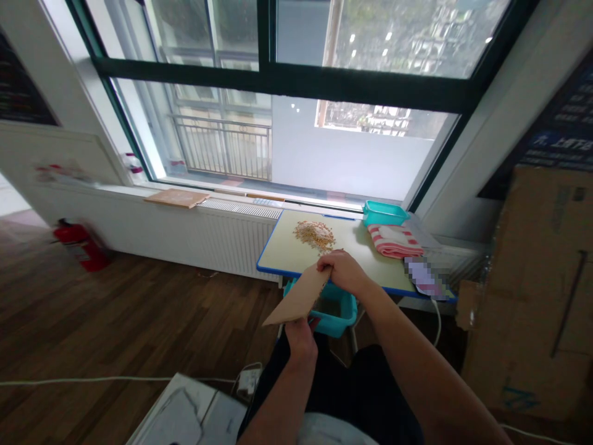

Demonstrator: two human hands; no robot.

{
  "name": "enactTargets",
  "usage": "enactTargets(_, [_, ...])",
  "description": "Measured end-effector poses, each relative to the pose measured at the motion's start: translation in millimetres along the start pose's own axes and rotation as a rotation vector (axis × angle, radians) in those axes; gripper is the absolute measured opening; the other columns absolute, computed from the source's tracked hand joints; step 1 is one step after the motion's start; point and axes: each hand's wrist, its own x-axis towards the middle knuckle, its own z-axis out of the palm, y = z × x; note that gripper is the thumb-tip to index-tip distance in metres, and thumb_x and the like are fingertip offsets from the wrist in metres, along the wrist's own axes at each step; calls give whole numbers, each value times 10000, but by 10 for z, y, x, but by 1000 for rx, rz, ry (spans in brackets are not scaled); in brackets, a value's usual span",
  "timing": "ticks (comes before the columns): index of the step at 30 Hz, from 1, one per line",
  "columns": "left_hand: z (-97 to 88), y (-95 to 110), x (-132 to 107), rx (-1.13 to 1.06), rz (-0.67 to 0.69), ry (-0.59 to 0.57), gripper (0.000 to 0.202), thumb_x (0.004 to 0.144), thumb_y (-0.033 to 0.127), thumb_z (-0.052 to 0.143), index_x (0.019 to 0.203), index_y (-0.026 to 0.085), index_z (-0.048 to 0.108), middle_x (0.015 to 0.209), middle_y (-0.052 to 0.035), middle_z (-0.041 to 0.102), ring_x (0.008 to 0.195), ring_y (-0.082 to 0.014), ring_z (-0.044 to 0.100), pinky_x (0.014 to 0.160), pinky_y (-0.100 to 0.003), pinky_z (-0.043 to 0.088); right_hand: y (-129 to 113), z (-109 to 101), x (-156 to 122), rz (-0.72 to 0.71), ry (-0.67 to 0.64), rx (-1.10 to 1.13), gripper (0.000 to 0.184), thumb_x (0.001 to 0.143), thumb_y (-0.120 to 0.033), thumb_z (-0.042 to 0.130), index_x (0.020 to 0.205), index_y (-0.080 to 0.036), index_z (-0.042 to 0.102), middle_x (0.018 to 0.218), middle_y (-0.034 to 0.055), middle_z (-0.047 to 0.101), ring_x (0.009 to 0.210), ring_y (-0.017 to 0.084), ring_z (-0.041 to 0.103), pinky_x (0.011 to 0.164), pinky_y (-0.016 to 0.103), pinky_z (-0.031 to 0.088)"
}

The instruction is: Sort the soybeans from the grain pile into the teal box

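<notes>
My right hand (343,271) is closed on the top edge of a brown cardboard sheet (299,298), which tilts down to the left below the front edge of the small table (282,250). My left hand (300,337) is closed on a teal plastic bin (340,315) held under the table edge, partly hidden by the cardboard. A pile of yellowish grains (315,235) lies on the tabletop just beyond my right hand.
A second teal tray (384,213) and a folded red-striped cloth (395,241) sit at the table's far right. A large cardboard box (532,290) stands to the right. A fire extinguisher (81,244) lies by the radiator. A white cable (115,379) crosses the wooden floor.
</notes>
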Motion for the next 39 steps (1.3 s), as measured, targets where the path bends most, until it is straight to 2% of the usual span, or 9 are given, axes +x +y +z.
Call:
enactTargets(7, [-77, 58, -23, -65, -57, -55, 260, 626, 126, 698, 854, 163, 580, 716, 5, 571, 552, -101, 536, 494, -246, 501, -48, -9, -226, 178, 110, 103, 329, 568, -47, 423, 703, -201, 681, 730, 15, 695, 722, 155, 606, 696, 250, 418])
enactTargets(12, [-106, 38, -57, -76, -102, -80, 235, 665, 108, 654, 871, 174, 563, 724, 0, 579, 571, -115, 560, 499, -250, 503, -78, 16, -428, 176, 293, 135, 346, 558, -40, 383, 700, -189, 661, 745, 38, 690, 789, 176, 597, 772, 294, 427])
enactTargets(17, [-88, -17, 4, -51, -104, -117, 213, 687, 136, 658, 869, 181, 558, 754, -13, 589, 627, -133, 591, 518, -254, 512, 120, -100, -591, 222, 581, 186, 313, 666, -93, 392, 855, -189, 622, 949, 47, 689, 932, 172, 597, 867, 329, 426])
enactTargets(21, [-62, -59, 62, -50, -104, -139, 201, 716, 133, 636, 891, 189, 554, 807, -25, 600, 656, -134, 600, 533, -256, 519, 361, -180, -735, 418, 723, -50, 295, 792, -237, 444, 1004, -154, 631, 1043, 97, 672, 970, 200, 595, 890, 341, 410])
enactTargets(23, [-63, -78, 80, -49, -100, -141, 209, 728, 128, 625, 911, 200, 553, 848, -28, 607, 674, -131, 605, 547, -257, 522, 435, -191, -827, 533, 688, -210, 330, 832, -268, 425, 1060, -157, 635, 1038, 99, 676, 943, 204, 608, 876, 334, 409])
enactTargets(27, [-120, -97, 109, -34, -79, -152, 222, 746, 126, 612, 941, 216, 558, 911, -35, 618, 709, -130, 612, 583, -264, 528, 448, -208, -1010, 796, 430, -443, 359, 869, -289, 388, 1127, -204, 623, 964, 99, 694, 884, 227, 631, 779, 342, 424])
enactTargets(29, [-163, -93, 120, -22, -69, -157, 222, 751, 123, 607, 946, 220, 562, 933, -38, 621, 736, -136, 618, 604, -273, 531, 432, -239, -1057, 872, 341, -491, 361, 877, -313, 379, 1123, -223, 628, 949, 103, 696, 883, 240, 632, 753, 350, 422])
enactTargets(34, [-214, -70, 130, -30, -98, -145, 223, 756, 93, 596, 938, 219, 570, 917, -34, 631, 743, -132, 627, 639, -268, 528, 507, -397, -939, 917, 263, -515, 359, 870, -384, 389, 1082, -244, 643, 939, 92, 692, 835, 243, 634, 697, 333, 422])
enactTargets(39, [-177, -92, 147, -62, -143, -108, 202, 744, 58, 598, 882, 202, 563, 802, -13, 627, 658, -115, 619, 633, -264, 525, 751, -630, -643, 803, 102, -535, 335, 826, -406, 457, 1032, -237, 660, 963, 101, 676, 881, 241, 614, 731, 328, 417])
